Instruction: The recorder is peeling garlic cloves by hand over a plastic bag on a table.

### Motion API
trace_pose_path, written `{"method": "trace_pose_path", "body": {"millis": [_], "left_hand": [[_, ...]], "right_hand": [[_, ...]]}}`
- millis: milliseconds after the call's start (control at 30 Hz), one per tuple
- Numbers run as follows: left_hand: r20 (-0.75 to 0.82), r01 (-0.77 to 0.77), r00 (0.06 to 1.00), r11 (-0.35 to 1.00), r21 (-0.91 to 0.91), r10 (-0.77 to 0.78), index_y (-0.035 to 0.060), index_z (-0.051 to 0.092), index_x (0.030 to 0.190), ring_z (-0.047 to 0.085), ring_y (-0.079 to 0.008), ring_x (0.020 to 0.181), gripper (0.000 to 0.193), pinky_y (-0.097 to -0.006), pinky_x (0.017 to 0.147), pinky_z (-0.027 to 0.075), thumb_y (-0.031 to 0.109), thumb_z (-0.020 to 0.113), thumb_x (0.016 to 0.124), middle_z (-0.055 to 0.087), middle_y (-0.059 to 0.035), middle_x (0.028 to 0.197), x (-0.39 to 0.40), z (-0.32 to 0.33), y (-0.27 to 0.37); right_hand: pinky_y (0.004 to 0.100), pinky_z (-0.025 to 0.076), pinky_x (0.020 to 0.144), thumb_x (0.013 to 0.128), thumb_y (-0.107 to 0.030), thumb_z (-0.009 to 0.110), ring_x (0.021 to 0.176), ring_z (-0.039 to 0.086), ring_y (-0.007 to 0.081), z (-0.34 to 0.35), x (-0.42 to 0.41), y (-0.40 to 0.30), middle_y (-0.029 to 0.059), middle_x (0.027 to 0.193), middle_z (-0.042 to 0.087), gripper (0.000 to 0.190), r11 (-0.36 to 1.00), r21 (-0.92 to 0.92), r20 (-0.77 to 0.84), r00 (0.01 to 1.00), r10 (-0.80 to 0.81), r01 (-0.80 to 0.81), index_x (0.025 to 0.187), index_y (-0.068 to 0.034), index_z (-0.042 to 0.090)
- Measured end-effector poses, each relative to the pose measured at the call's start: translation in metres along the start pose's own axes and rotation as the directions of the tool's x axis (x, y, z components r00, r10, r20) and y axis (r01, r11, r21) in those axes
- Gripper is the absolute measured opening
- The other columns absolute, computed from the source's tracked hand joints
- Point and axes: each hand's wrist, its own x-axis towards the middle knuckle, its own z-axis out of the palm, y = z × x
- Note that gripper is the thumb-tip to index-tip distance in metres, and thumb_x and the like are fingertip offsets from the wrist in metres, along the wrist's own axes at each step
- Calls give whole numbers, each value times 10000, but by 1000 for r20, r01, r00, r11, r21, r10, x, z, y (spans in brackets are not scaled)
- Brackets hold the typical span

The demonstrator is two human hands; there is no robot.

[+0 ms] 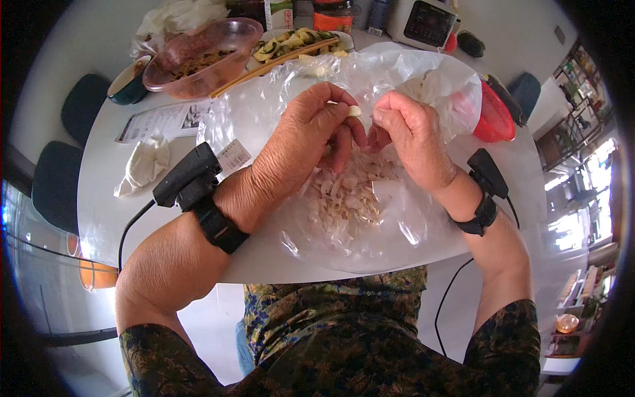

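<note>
My left hand (317, 121) pinches a pale peeled garlic clove (354, 111) between thumb and forefinger. Just to its right, my right hand (409, 134) has its thumb and forefinger pressed together; whether a scrap of skin is between them cannot be told. Both hands are above a clear plastic bag (297, 243) spread over the white table. Beneath them a heap of papery garlic skins (347, 198) lies on the plastic. A red plastic basket (496, 116) stands at the right, partly covered by the bag.
Behind the bag are a plate of sliced vegetables (292, 42), chopsticks (278, 64), a pinkish translucent bowl (203, 54) and a dark green bowl (130, 82). A crumpled white cloth (144, 164) and a printed sheet (163, 120) lie left. A white appliance (421, 22) stands at the back right.
</note>
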Motion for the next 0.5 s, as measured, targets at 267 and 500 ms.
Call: {"method": "trace_pose_path", "body": {"millis": [267,500], "left_hand": [[-61,2,998,1000,-9,-2,21,453,1013,468,-109,395,181,-214,366,341,185,429,939,588,-132,752,0,-4,-3],[-21,-11,1000,1000,14,11,7,468,1003,472,-110,389,202,-212,368,346,196,436,941,587,-120,715,0,-3,-5]], "right_hand": [[274,494,616,809,-17,556,659,625,144,0,-1,-13,80,720,606,57,979,182,48,995,88,-95,858,11,546],[254,482,612,791,-24,606,655,598,127,3,-4,-9,61,712,605,96,996,85,-62,998,6,-1,875,-6,562]]}}
